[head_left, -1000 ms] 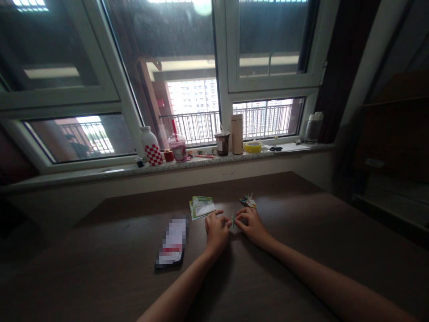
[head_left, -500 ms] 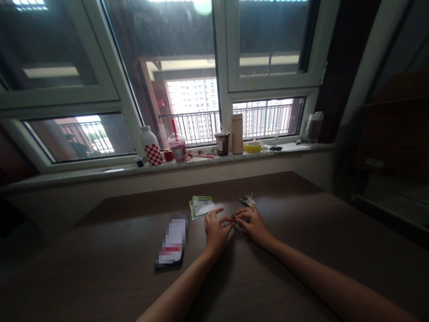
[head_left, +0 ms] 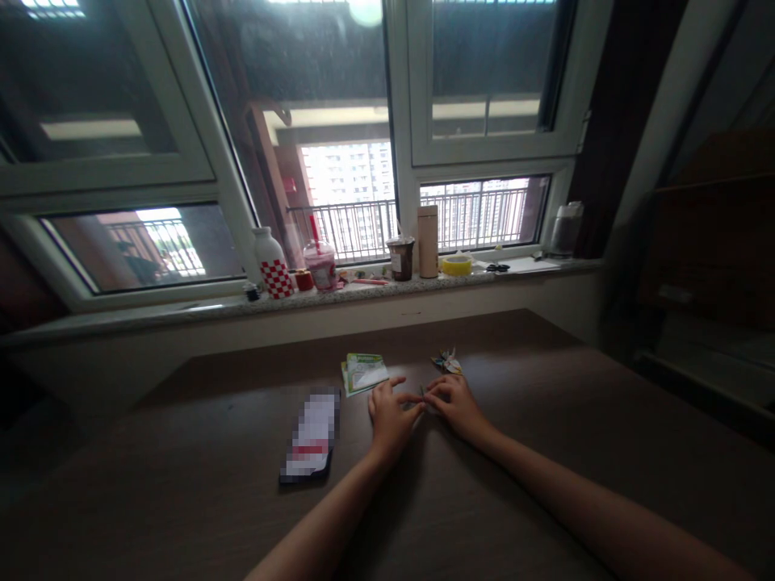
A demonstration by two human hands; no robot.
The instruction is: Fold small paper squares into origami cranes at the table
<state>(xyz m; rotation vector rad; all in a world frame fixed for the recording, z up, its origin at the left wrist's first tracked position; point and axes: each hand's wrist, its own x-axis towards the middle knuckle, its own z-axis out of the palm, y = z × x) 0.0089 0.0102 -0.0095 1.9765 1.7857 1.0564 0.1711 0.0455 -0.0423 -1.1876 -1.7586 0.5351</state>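
head view: my left hand (head_left: 387,415) and right hand (head_left: 457,406) rest on the table (head_left: 545,452) just below the middle of the frame, fingertips meeting. between them sits a paper scrap (head_left: 422,394), greenish, right at the table top. both hands are closed on it in a pinch, thumb against forefinger, the left taking its left side and the right its right side, with the other fingers curled under. my fingers hide most of the scrap.

i'd judge it very light, thin and limp, easy to crease or tear. it wants fingertips only, at the edges, with a soft squeeze. the sliver that shows seems to run up and down in the frame, toward the window, but it is too small for me to be sure of its long axis.

a green packet (head_left: 365,372) lies just above my left hand, not touching. some folded bits (head_left: 446,362) lie just above my right. a phone (head_left: 312,436) lies left of my left hand, lengthwise up the frame. on the sill (head_left: 182,308), upper middle, stand a bottle (head_left: 272,264), cups and a tape roll (head_left: 457,265).
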